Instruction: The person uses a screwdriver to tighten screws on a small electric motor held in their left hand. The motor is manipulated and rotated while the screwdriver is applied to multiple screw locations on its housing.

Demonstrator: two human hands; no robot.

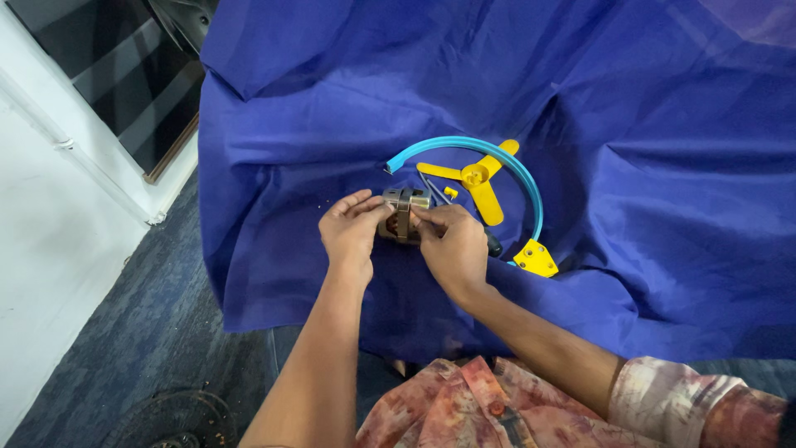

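A small metal motor block (404,211) with a copper-coloured winding is held between both hands over the blue cloth (647,207). My left hand (350,230) grips its left side with thumb and fingers. My right hand (452,245) holds its right side, fingertips on the top edge. Just beyond lie a yellow three-blade fan propeller (478,180), a curved light-blue plastic arc (497,162) ending in a yellow bracket (536,258), a thin grey rod (431,187) and a tiny yellow piece (450,192).
The blue cloth drapes over a raised surface and hangs down toward me. To the left are a dark blue carpet floor (141,332), a white wall (41,232) and a dark panel (116,75). A round wire grille (170,419) lies on the floor at bottom left.
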